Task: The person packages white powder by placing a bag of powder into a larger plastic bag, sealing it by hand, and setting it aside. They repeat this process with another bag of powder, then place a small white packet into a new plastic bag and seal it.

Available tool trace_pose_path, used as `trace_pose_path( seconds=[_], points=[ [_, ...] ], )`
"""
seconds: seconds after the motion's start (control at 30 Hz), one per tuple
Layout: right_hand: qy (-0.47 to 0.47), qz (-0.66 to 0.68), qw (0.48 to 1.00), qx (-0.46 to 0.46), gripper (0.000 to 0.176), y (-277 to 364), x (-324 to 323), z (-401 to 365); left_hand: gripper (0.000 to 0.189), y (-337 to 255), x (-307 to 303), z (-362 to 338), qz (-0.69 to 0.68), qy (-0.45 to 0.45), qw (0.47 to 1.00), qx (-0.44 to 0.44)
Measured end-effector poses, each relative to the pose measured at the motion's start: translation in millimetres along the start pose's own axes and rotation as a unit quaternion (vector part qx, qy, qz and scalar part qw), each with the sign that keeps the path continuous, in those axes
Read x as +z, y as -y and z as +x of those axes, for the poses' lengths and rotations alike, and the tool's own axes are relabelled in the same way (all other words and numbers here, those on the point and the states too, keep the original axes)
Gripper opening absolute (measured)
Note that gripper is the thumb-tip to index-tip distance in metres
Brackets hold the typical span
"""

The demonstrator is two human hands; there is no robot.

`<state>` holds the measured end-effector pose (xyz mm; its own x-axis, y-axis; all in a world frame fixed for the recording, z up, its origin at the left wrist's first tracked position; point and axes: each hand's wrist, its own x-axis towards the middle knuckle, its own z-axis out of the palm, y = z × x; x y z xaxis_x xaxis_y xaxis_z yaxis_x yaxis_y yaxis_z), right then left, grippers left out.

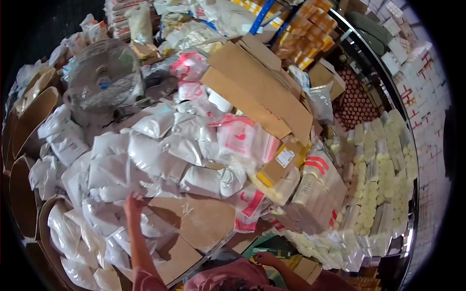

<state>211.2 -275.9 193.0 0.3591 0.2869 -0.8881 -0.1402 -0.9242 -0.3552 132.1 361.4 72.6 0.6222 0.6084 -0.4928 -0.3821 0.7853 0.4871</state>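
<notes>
My left hand [134, 201] reaches forward to the lower edge of a pile of white-filled clear plastic bags [109, 167]. Its fingers are closed on the edge of one plastic bag. Beneath the forearm are more such bags [116, 247] and a flattened cardboard sheet [206, 218]. My right hand [263, 258] hangs low near my body, in shadow, with its fingers curled and nothing visible in them. A green box [274, 245] lies just beyond it. A white bag with red print [249, 206] sits at the cardboard's right edge.
A round wire fan [103, 75] stands behind the pile. Open cardboard cartons [36, 116] line the left side. A large flat carton [255, 85] and a taped box with a label [281, 160] lie at right. Wrapped stacks of pale round containers [371, 194] fill the far right.
</notes>
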Motion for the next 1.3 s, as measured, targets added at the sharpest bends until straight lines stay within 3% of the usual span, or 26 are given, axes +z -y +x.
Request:
trace_pose_path(
  seconds=[0.03, 0.07, 0.1, 0.2, 0.27, 0.3, 0.33, 0.47, 0.5, 0.53, 0.6, 0.67, 0.77, 0.8, 0.83, 0.87, 0.97, 1.0, 1.03, 1.07, 1.1, 1.17, 1.2, 1.3],
  points=[
    [-0.07, -0.004, 0.997, -0.028, 0.031, 6.2, -12.2, 1.7, 0.019, -13.5, -16.8, 18.9, -0.034, 0.098, 0.993, -0.061],
    [-0.137, -0.008, 0.989, -0.056, 0.029, 11.6, -23.1, 4.4, 0.024, -21.5, 18.4, 9.6, 0.007, -0.108, 0.994, -0.006],
    [-0.201, -0.015, 0.976, -0.087, 0.026, 22.9, -38.8, 12.0, 0.031, -26.4, 27.8, 12.2, 0.028, -0.138, 0.99, 0.006],
    [-0.348, -0.089, 0.921, -0.152, 0.017, 82.0, -100.0, 37.2, 0.025, -28.5, -5.5, 39.2, 0.01, -0.112, 0.994, 0.012],
    [-0.42, -0.012, 0.884, -0.206, 0.014, 151.6, -156.1, 54.0, 0.019, -28.0, -33.5, 55.2, 0.012, -0.078, 0.997, 0.005],
    [-0.418, -0.001, 0.887, -0.197, 0.01, 165.9, -183.6, 72.7, 0.017, -27.6, -28.0, 55.0, 0.028, -0.109, 0.994, 0.001],
    [-0.463, 0.011, 0.848, -0.256, 0.008, 185.7, -210.7, 95.2, 0.015, -28.2, -23.4, 52.4, 0.043, -0.138, 0.99, -0.003],
    [-0.554, 0.082, 0.796, -0.229, 0.01, 232.9, -297.7, 184.5, 0.016, -35.3, 27.6, 31.3, 0.103, -0.213, 0.972, 0.001],
    [-0.565, 0.111, 0.791, -0.205, 0.012, 231.6, -310.9, 216.4, 0.017, -42.2, 12.7, 31.8, 0.091, -0.192, 0.977, -0.021],
    [-0.598, 0.053, 0.782, -0.17, 0.018, 227.9, -320.0, 249.2, 0.018, -50.9, 1.3, 36.0, 0.078, -0.171, 0.981, -0.043],
    [-0.645, -0.021, 0.759, -0.091, 0.029, 237.1, -328.1, 279.0, 0.019, -50.0, 53.5, 12.9, 0.055, -0.297, 0.953, -0.036],
    [-0.672, -0.055, 0.738, -0.007, 0.037, 259.5, -326.6, 281.0, 0.017, -55.6, 52.3, -17.6, 0.148, -0.238, 0.958, -0.067],
    [-0.612, 0.005, 0.79, 0.038, 0.041, 261.7, -335.7, 285.1, 0.017, -51.2, 51.0, -52.2, 0.17, -0.29, 0.933, -0.129],
    [-0.589, 0.036, 0.807, 0.039, 0.04, 263.9, -340.0, 281.6, 0.019, -65.6, -15.3, -57.4, 0.128, 0.0, 0.967, -0.221],
    [-0.564, 0.066, 0.822, 0.039, 0.039, 266.6, -344.0, 275.6, 0.023, -35.1, 36.6, -67.9, 0.168, -0.313, 0.919, -0.169],
    [-0.539, 0.095, 0.836, 0.039, 0.037, 267.8, -348.5, 271.9, 0.021, -19.0, 60.0, -75.9, 0.189, -0.345, 0.904, -0.168],
    [-0.504, 0.122, 0.855, 0.015, 0.033, 254.8, -356.1, 288.7, 0.016, 29.5, 63.3, -104.1, 0.2, -0.293, 0.919, -0.169],
    [-0.52, 0.071, 0.851, 0.007, 0.034, 248.9, -356.9, 296.2, 0.014, 49.9, 61.5, -116.0, 0.234, -0.329, 0.9, -0.163],
    [-0.534, 0.02, 0.845, -0.001, 0.034, 242.2, -356.0, 304.2, 0.013, 67.3, 23.1, -122.3, 0.234, -0.293, 0.909, -0.181],
    [-0.547, -0.029, 0.837, -0.009, 0.035, 239.3, -353.0, 307.0, 0.019, 81.7, -43.1, -127.1, 0.179, -0.178, 0.942, -0.223],
    [-0.596, -0.073, 0.8, -0.004, 0.036, 241.9, -349.7, 305.4, 0.015, 103.5, 29.7, -141.8, 0.236, -0.277, 0.907, -0.214],
    [-0.684, -0.155, 0.712, 0.009, 0.04, 248.4, -343.6, 300.2, 0.021, 131.3, 56.9, -169.0, 0.214, -0.257, 0.91, -0.246],
    [-0.654, -0.136, 0.744, -0.016, 0.046, 245.3, -346.6, 304.6, 0.023, 145.7, 59.6, -179.6, 0.207, -0.255, 0.91, -0.255],
    [-0.572, -0.002, 0.819, 0.051, 0.047, 273.6, -352.5, 284.7, 0.022, 177.3, 51.9, -212.7, 0.339, -0.196, 0.858, -0.332]
  ],
)
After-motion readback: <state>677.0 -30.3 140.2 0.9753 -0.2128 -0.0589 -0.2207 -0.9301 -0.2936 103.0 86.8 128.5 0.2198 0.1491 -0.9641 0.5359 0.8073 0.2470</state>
